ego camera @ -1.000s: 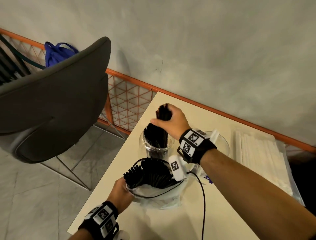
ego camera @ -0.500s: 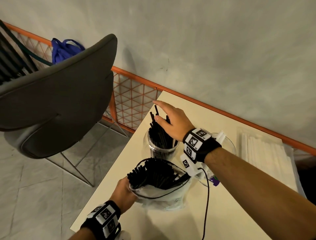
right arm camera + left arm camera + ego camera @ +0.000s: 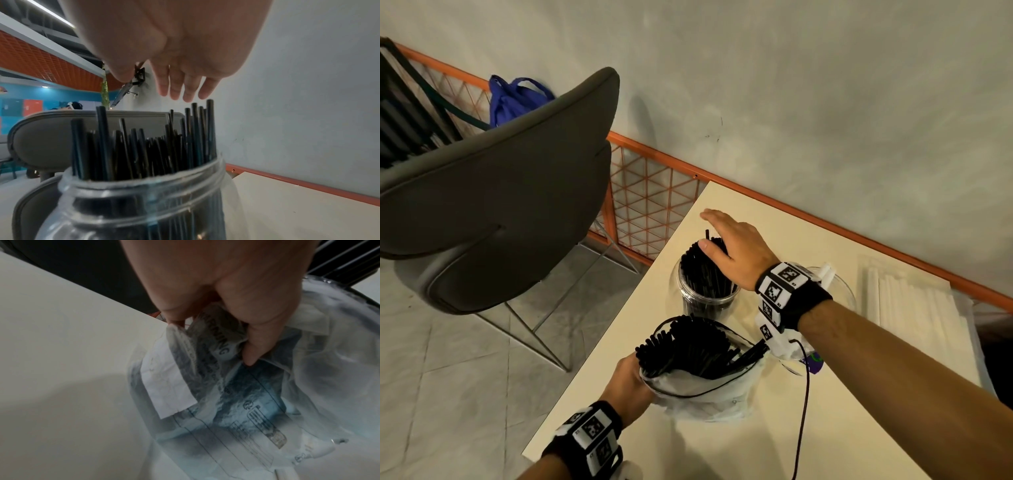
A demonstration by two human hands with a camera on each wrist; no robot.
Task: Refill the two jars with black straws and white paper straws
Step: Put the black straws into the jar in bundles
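Now right hand (image 3: 732, 250) hovers flat (fingers straight) over jar (image 3: 707, 301); left (image 3: 628, 387) grips bag (image 3: 709, 397).

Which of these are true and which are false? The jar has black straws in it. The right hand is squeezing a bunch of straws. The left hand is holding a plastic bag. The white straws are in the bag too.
1. The jar holds black straws: true.
2. The right hand squeezes a bunch of straws: false. It is open and flat above the straw tips.
3. The left hand holds the plastic bag: true.
4. White straws are in that bag: false. The white paper straws lie on the table, at its right edge.
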